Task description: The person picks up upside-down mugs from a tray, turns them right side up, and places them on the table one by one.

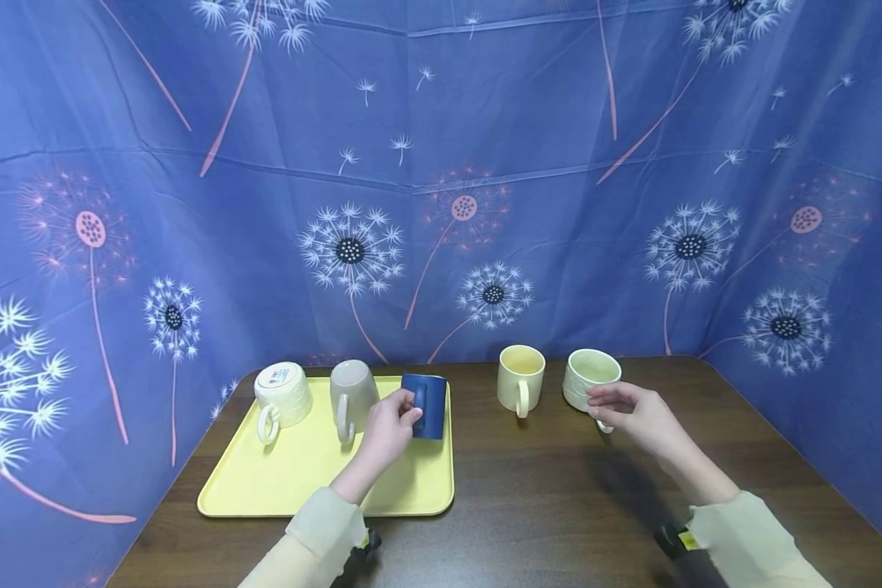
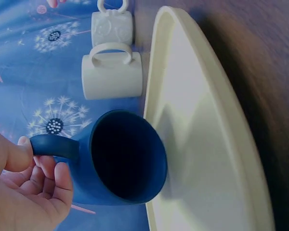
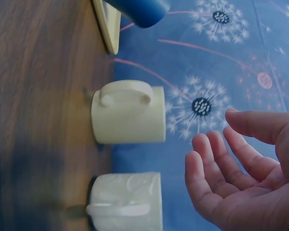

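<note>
My left hand (image 1: 388, 429) pinches the handle of a dark blue mug (image 1: 434, 412) between thumb and fingers. The mug hangs over the right end of a yellow tray (image 1: 301, 490). In the left wrist view its dark mouth (image 2: 130, 159) faces down toward the tray at a tilt. To its left on the tray, a grey mug (image 1: 358, 392) and a white mug (image 1: 292, 402) stand upside down. My right hand (image 1: 643, 418) holds nothing, its fingers loosely bent, and overlaps a pale green embossed mug (image 1: 581, 380) in the head view.
A pale yellow mug (image 1: 518, 384) stands upright on the brown wooden table (image 1: 529, 506), left of the pale green one, with its handle toward me. Behind the table and along its sides hangs a blue dandelion-print cloth (image 1: 559, 245).
</note>
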`<state>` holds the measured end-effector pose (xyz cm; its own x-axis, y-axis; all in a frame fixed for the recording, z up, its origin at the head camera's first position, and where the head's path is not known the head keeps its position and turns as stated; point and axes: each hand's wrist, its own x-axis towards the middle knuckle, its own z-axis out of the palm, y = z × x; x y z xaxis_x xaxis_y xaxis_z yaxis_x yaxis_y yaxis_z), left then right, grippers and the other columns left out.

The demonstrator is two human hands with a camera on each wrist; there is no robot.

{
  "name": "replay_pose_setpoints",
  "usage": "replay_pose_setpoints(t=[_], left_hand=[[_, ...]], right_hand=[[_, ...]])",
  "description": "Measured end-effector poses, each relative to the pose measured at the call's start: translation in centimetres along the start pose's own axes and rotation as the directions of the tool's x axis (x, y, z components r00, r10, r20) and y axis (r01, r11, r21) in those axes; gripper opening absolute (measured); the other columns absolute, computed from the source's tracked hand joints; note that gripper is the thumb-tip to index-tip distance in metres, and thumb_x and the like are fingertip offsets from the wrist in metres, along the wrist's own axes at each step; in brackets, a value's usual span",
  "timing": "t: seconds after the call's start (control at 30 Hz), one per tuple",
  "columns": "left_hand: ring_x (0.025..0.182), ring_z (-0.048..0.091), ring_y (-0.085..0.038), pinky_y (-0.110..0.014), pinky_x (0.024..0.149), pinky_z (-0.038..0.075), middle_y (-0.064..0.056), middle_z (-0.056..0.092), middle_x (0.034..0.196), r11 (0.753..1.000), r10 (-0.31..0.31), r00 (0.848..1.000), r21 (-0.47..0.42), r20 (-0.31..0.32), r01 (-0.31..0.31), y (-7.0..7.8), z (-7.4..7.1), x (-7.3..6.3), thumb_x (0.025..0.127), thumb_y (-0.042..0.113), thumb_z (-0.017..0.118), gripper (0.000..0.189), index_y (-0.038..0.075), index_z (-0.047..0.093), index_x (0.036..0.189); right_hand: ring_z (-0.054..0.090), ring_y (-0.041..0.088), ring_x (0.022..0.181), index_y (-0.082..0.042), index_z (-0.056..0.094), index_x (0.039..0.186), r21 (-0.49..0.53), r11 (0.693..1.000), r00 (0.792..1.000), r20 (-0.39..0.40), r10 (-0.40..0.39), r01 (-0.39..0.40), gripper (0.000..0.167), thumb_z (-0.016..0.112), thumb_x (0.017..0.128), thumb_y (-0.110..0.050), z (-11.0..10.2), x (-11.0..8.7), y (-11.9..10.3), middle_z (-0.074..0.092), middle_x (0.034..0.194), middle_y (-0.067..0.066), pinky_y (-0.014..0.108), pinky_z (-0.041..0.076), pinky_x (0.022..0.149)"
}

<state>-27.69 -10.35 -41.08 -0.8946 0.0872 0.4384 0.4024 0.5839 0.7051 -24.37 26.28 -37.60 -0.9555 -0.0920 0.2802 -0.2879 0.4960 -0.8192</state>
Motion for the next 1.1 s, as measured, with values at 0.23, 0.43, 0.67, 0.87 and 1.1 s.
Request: replay_pose_setpoints(t=[0.23,0.43,0.67,0.87,1.1], left_hand=[[0.061,0.047,-0.008,-0.023,0.058,0.041,-0.001,0.058,0.069,1.000,-0.017,1.000,0.001,0.016,0.017,0.7,-0.4,-0.2,0.084,0.002,0.066,0.007,0.004,0.060,0.081],[0.062,0.047,-0.008,-0.024,0.058,0.041,-0.002,0.059,0.070,1.000,-0.021,0.999,-0.002,0.036,0.022,1.7,-1.1,-0.4,0.083,0.002,0.066,0.005,0.002,0.061,0.082],[0.064,0.048,-0.010,-0.025,0.060,0.042,-0.003,0.059,0.071,0.999,-0.042,0.997,-0.026,0.069,0.044,3.0,-1.7,-0.7,0.083,0.001,0.066,0.004,0.001,0.061,0.083],[0.064,0.048,-0.008,-0.024,0.059,0.042,-0.002,0.059,0.070,0.999,-0.030,0.996,-0.037,0.086,0.033,3.9,-2.1,-1.0,0.083,0.002,0.066,0.004,0.001,0.062,0.083],[0.065,0.049,-0.010,-0.024,0.060,0.043,-0.001,0.058,0.071,0.998,-0.027,0.988,-0.045,0.149,0.034,5.2,-2.7,-1.3,0.086,0.004,0.064,0.005,0.000,0.062,0.085]], right_hand=[[0.063,-0.001,0.081,0.006,0.063,0.109,-0.033,0.998,0.998,-0.014,-0.058,0.058,0.029,0.070,0.083,-0.006,0.6,-0.4,-1.5,0.068,0.097,0.018,0.018,0.050,0.068],[0.062,0.000,0.081,0.003,0.064,0.107,-0.051,0.995,0.995,-0.025,-0.092,0.091,0.027,0.070,0.083,-0.006,1.1,-0.7,-3.0,0.069,0.096,0.012,0.020,0.051,0.068],[0.063,0.002,0.083,-0.002,0.066,0.105,-0.062,0.989,0.991,-0.010,-0.136,0.135,0.025,0.071,0.083,-0.009,1.8,-1.1,-5.0,0.070,0.097,0.009,0.022,0.052,0.067],[0.064,0.003,0.082,-0.003,0.067,0.102,-0.082,0.965,0.968,-0.025,-0.251,0.249,0.022,0.072,0.080,-0.004,2.5,-1.4,-6.5,0.070,0.097,0.008,0.023,0.054,0.071],[0.067,0.011,0.082,-0.004,0.067,0.100,-0.073,0.939,0.939,-0.056,-0.339,0.335,0.023,0.074,0.078,-0.001,3.4,-1.9,-7.7,0.069,0.094,0.004,0.020,0.053,0.073]])
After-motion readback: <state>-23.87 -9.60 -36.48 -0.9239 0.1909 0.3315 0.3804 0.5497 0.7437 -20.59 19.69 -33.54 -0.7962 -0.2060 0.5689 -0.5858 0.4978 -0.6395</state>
